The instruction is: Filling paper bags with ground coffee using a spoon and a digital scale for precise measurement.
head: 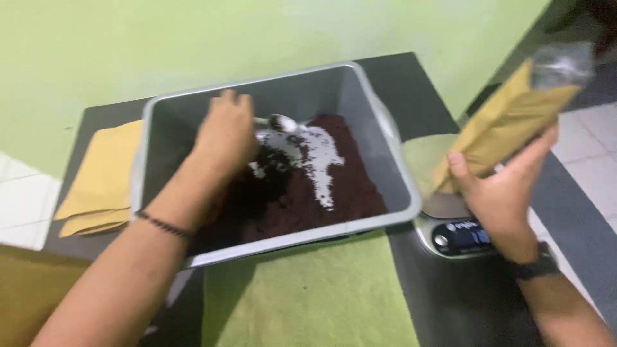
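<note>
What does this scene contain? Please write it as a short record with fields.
left hand: inside the grey tub, holding a metal spoon
tub contents: dark brown powder with a white patch
right hand: holding a brown paper pouch over the digital scale
under the tub: green cloth
left of the tub: stack of brown pouches

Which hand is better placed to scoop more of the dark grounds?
Probably the left. The left hand is already inside the grey tub, at the spoon above the grounds. The right hand is busy holding the brown bag over the scale.
</note>
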